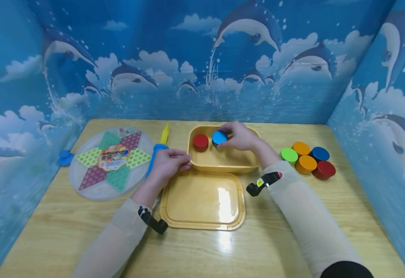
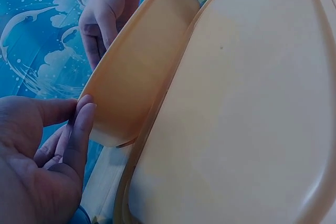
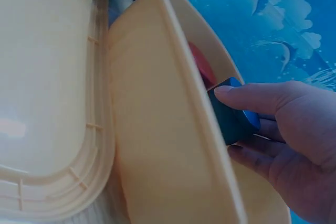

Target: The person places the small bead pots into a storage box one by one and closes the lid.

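A yellow plastic box [image 1: 223,168] stands at the back middle of the table. Inside it, toward the left, is a red round block [image 1: 200,143]. My right hand [image 1: 241,137] reaches over the box's right part and grips a blue round block [image 1: 219,138] beside the red one. In the right wrist view the thumb lies on the block [image 3: 231,114] and the fingers curl beneath. My left hand [image 1: 169,164] pinches the box's left front corner at the rim, thumb and fingertips together [image 2: 84,106]. The flat yellow lid [image 1: 202,200] lies in front of the box.
Several coloured round blocks [image 1: 306,165] cluster on the right. A round Chinese checkers board [image 1: 113,164] lies on the left, with a small blue object [image 1: 65,158] beyond it. A blue and yellow stick-like tool [image 1: 164,135] lies partly under my left hand. Printed dolphin walls enclose the table.
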Tool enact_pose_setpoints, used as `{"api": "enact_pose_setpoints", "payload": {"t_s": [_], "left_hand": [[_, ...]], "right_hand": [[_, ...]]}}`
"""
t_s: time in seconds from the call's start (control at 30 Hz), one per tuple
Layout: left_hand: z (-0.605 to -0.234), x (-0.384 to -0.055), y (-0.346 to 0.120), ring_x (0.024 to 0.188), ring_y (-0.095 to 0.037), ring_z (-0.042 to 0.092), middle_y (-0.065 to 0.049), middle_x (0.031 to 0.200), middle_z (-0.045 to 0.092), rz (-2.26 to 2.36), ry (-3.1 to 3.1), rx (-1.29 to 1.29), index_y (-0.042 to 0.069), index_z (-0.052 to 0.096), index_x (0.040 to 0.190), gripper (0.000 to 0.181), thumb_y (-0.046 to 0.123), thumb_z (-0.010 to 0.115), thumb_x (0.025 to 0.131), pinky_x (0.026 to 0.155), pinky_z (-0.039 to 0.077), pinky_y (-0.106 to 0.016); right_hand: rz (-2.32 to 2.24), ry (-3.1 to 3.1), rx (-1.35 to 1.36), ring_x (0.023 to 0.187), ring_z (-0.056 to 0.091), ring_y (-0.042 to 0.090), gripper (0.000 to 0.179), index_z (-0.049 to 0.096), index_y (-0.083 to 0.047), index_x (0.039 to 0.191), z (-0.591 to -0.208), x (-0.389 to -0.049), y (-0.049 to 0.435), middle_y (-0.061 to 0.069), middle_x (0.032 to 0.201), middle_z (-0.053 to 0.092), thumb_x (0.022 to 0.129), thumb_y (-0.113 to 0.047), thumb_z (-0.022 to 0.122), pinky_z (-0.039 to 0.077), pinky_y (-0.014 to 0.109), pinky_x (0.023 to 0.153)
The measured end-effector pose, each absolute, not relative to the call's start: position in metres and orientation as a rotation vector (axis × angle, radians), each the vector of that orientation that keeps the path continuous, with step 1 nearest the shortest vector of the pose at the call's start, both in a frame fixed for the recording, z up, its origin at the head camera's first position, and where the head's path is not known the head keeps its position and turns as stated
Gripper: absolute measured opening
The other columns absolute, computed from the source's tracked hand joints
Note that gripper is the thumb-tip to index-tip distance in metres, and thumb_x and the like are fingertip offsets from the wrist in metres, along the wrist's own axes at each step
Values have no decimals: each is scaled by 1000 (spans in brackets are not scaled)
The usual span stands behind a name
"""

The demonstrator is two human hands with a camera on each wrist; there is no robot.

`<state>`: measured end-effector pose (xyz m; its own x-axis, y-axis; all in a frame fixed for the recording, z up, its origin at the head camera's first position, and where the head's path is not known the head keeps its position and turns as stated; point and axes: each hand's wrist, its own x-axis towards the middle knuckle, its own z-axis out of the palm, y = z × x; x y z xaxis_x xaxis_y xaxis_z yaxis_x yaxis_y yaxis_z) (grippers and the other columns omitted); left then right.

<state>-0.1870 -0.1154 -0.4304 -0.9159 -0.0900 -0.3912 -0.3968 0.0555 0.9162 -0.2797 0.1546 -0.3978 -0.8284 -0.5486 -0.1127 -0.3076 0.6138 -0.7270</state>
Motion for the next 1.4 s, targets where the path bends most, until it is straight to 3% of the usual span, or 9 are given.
{"api": "enact_pose_setpoints", "payload": {"t_s": [0.7,1.4], "left_hand": [[-430,-186,-115,85,-25,78,-18,100,77,1928,2134,-511,-1,72,121,26,8,79,97,77,67,-35],[-432,-186,-117,85,-25,78,-19,102,76,1958,2088,-511,-2,72,122,27,7,79,97,79,67,-36]], "right_hand": [[-1068,2532,-640,125,63,33,57,66,2,139,-418,-282,138,18,138,66,89,-13,88,56,45,105],[-1241,2447,-558,135,57,36,67,54,3,150,-406,-266,171,20,148,58,94,-15,84,51,45,113]]}}
